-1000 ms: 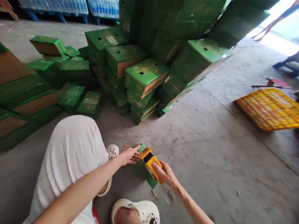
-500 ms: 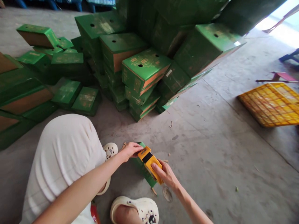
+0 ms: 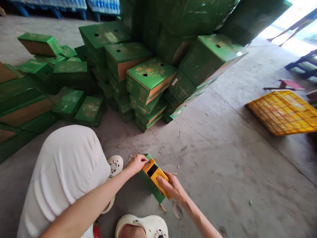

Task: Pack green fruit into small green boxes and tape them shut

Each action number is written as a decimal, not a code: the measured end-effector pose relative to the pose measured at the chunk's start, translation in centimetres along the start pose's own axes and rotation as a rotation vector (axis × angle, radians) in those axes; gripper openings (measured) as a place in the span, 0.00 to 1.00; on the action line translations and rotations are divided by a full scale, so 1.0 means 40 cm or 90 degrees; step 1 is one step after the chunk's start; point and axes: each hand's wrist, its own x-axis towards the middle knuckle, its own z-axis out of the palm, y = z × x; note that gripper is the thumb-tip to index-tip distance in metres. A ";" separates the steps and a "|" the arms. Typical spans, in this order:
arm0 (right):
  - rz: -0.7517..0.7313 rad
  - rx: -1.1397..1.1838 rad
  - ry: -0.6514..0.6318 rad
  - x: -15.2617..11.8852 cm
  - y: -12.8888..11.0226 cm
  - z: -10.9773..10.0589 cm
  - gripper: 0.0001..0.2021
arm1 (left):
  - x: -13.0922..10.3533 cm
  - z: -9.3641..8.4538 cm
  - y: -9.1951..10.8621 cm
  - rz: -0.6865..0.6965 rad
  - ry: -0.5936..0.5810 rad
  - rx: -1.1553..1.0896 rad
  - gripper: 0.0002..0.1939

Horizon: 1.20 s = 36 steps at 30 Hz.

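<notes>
Yellow handheld tool with a black window (image 3: 156,176) lies across a flat green cardboard piece (image 3: 151,185) on the grey concrete floor (image 3: 223,158), low in the head view and just in front of our two white clogs (image 3: 142,228). Our right hand (image 3: 173,187) grips the near end of the tool, fingers closed over its top. Our left hand (image 3: 137,163) sits at the far end, fingers curled down on the edge of the green piece and touching the tool's tip. So the tool runs between our hands, slanting from upper left to lower right. Our knee in white cloth (image 3: 66,165) fills the lower left. Beyond it rises a leaning pile of green cardboard boxes (image 3: 148,76), with more scattered to the left. A yellow plastic crate (image 3: 282,112) lies well apart on the right.
</notes>
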 end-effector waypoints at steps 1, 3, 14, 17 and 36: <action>0.000 -0.002 0.000 0.001 0.002 -0.001 0.31 | 0.001 -0.001 0.005 0.027 0.014 0.036 0.06; 0.001 -0.006 -0.001 0.002 0.005 -0.002 0.31 | 0.000 -0.003 0.014 0.063 0.020 0.087 0.08; 0.024 0.029 -0.025 -0.004 -0.003 -0.013 0.34 | 0.025 -0.063 0.015 0.057 0.086 0.080 0.11; 0.039 0.019 -0.028 -0.021 0.014 -0.019 0.34 | 0.052 -0.122 -0.012 0.050 0.177 0.087 0.11; 0.101 -0.173 0.028 0.027 0.014 0.018 0.33 | 0.170 -0.069 -0.171 0.039 0.196 0.115 0.08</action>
